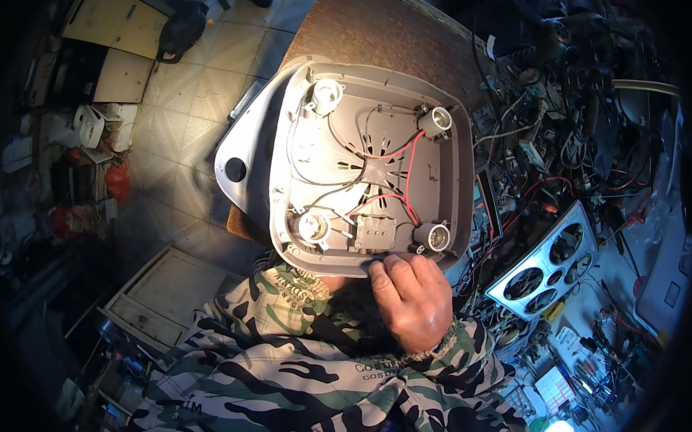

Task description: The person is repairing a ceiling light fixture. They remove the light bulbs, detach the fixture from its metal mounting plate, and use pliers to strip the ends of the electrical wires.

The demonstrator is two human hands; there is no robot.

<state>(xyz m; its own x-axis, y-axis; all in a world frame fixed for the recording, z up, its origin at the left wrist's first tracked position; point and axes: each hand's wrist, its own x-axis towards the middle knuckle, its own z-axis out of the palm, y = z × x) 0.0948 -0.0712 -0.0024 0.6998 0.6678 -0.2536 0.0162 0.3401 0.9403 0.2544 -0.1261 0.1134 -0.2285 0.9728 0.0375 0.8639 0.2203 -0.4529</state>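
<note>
A beige square plastic housing [344, 170] with rounded corners lies open side up, tilted over a rusty brown board [378, 32]. It has four round sockets [434, 121] near its corners, slotted vents, red and dark wires, and a small block [376, 235] at the lower edge. My right hand [410, 301] grips that lower edge with curled fingers. My left hand [329, 281] shows only as a patch of skin under the housing, its fingers hidden. A white panel with a round hole [240, 132] sits partly beneath the housing's left side.
Cluttered electronic parts and cables [541, 125] fill the right side. A metal panel with round openings [507, 303] leans among them. At left are a tiled floor [197, 107], cupboards [120, 79], a red bag [117, 180] and a pale cabinet [166, 298].
</note>
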